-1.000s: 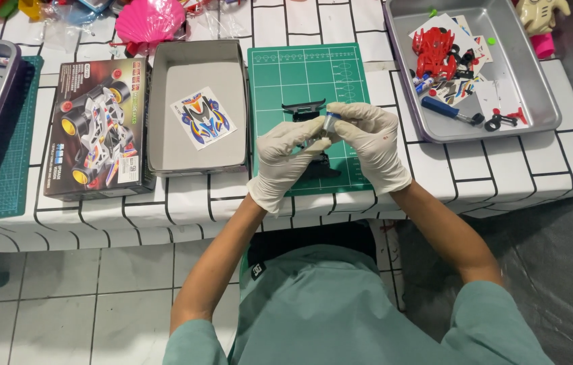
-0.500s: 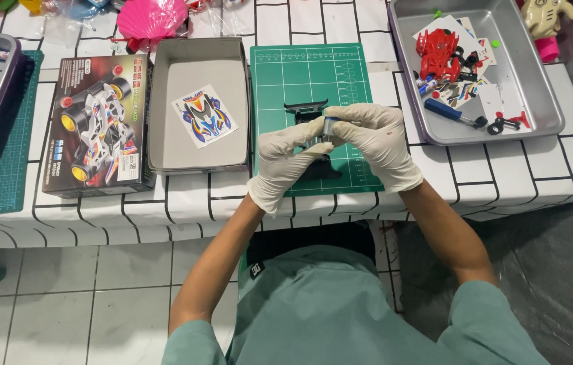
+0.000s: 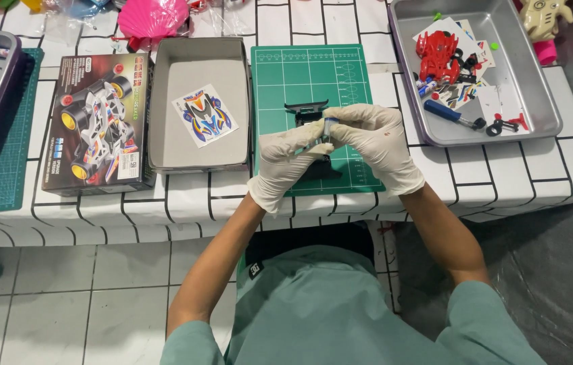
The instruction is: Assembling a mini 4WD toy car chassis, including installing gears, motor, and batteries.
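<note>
Black chassis part (image 3: 308, 111) of the toy car kit is held just above the green cutting mat (image 3: 313, 74), with a small blue-and-silver piece pinched at its middle. Both gloved hands, left (image 3: 286, 159) and right (image 3: 374, 142), are together and clamped on it, fingertips touching. Judgement: keep the work low over the mat, press squarely, support the chassis from beneath.

Over the last second we have drawn our white-gloved left hand (image 3: 291, 159) and right hand (image 3: 374, 142) closer around the small black plastic toy-car chassis (image 3: 313, 115), the fingertips now pinching a small blue-grey cylindrical part (image 3: 327, 128) more tightly above the green cutting mat (image 3: 300, 74).
</note>
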